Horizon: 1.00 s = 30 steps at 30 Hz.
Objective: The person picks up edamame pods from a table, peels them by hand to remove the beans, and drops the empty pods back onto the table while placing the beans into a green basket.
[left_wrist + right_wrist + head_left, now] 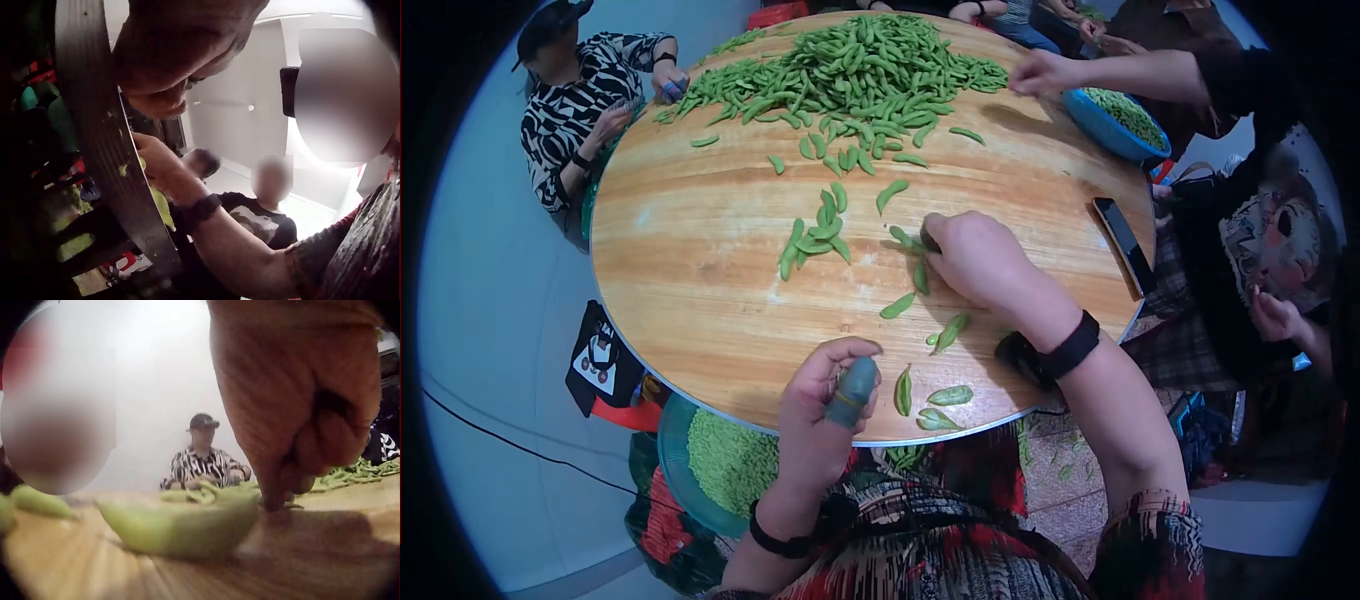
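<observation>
My left hand (820, 400) is over the table's near edge, its fingers loosely curled and its thumb raised in a grey-green thumb cover (855, 385) with a yellow band. Nothing shows in its grasp. Farther out, my right hand (980, 255) reaches down to the wood, fingers bent and their tips at one end of a green edamame pod (905, 239). In the right wrist view, a large edamame pod (181, 528) lies in front of those fingertips. More pods (818, 235) form a small cluster to the left. Opened pods (940, 420) lie near the edge.
A big heap of edamame pods (870, 70) covers the far side of the round wooden table (690, 240). Below the near edge, a basin (675, 450) holds shelled beans. At the right are a phone (1124, 245) and a blue basket (1115, 145). Other people sit around.
</observation>
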Motion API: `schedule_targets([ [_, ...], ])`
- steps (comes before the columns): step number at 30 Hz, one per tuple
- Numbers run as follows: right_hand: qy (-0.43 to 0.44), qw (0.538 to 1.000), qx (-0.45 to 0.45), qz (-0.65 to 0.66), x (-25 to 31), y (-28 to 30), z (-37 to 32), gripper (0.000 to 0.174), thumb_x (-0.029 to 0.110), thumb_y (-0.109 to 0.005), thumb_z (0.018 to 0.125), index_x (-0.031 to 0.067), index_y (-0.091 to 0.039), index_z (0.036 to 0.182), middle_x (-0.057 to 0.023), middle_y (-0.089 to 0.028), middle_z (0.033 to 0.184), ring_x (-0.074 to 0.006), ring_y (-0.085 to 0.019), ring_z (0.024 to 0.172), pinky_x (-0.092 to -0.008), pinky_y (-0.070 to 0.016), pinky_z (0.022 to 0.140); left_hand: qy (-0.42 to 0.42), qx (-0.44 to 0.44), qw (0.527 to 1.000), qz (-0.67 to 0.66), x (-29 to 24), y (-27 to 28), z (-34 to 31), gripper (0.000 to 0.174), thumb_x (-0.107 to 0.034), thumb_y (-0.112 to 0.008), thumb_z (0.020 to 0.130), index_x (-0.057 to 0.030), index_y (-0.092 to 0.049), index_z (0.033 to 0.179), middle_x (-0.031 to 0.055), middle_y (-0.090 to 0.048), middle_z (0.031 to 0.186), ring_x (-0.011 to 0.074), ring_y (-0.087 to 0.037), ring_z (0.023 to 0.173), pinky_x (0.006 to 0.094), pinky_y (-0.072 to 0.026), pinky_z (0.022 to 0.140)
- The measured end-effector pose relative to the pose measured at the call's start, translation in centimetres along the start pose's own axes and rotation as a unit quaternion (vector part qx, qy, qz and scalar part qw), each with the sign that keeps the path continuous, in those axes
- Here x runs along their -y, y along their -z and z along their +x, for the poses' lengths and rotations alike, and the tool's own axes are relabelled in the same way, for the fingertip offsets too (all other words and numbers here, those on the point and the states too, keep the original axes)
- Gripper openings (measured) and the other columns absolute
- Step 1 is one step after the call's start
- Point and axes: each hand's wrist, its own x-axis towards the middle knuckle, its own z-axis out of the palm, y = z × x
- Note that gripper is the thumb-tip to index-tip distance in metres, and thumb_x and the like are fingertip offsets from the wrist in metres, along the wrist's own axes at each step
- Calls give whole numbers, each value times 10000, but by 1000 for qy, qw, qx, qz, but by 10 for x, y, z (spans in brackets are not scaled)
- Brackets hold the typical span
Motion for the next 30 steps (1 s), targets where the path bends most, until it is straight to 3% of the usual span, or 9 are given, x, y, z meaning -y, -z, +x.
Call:
schedule_targets([
  [1,2,1000,1,-1,1,3,-2,244,144,-612,751,24,-603,964,-216,-600,707,-398,-578,673,-451,-461,619,0,-2,1000,-1,1,0,3,180,-79,-566,867,-48,-545,1043,33,-527,817,99,-485,610,179,-338,471],
  [3,-24,994,27,100,8,17,-17,190,167,-591,753,-2,-611,840,-213,-606,708,-375,-602,702,-444,-476,637,-262,13,886,383,4,2,12,316,-45,-577,845,-42,-544,1159,58,-556,858,133,-540,672,242,-413,534],
  [7,-4,966,114,233,20,40,-54,234,210,-620,751,-17,-608,804,-204,-596,674,-336,-601,643,-395,-471,606,-235,39,779,580,-13,-23,11,392,-3,-573,825,-41,-521,1211,73,-586,872,138,-569,739,288,-457,623],
  [10,34,916,180,358,26,44,-79,262,239,-606,806,-22,-593,825,-172,-583,646,-260,-564,571,-347,-442,556,-269,49,779,564,0,-24,12,333,16,-538,829,-36,-546,1157,90,-599,812,136,-574,700,304,-473,616],
  [12,-3,859,87,505,27,33,-90,272,242,-563,864,-28,-563,841,-133,-559,644,-183,-508,557,-321,-418,543,-205,-16,891,405,10,-23,11,275,46,-517,817,-18,-567,1080,66,-592,747,99,-541,610,239,-429,512],
  [13,-21,869,66,490,29,37,-95,267,244,-486,920,-12,-526,853,-70,-534,653,-119,-467,561,-282,-390,524,-204,-16,890,407,8,-23,11,275,46,-517,817,-18,-567,1080,66,-592,747,99,-541,610,239,-429,512],
  [15,-43,831,110,543,32,36,-104,264,250,-464,933,5,-508,846,-39,-509,648,-97,-440,555,-259,-373,514,-9,-18,1000,22,4,-21,9,226,43,-518,801,-5,-571,1016,48,-586,735,39,-469,533,167,-332,441],
  [20,-78,692,207,687,41,21,-118,273,238,-369,977,43,-467,813,19,-447,636,-62,-377,529,-206,-328,480,33,-27,998,-49,3,-22,4,151,-118,-614,848,-29,-632,969,-46,-558,726,-26,-367,538,147,-223,440],
  [30,-64,701,224,674,47,9,-117,280,211,-380,971,57,-446,748,32,-449,609,-49,-392,497,-200,-327,460,45,-80,994,-51,16,-23,1,145,-109,-604,844,8,-640,921,-29,-550,654,5,-402,504,155,-257,438],
])
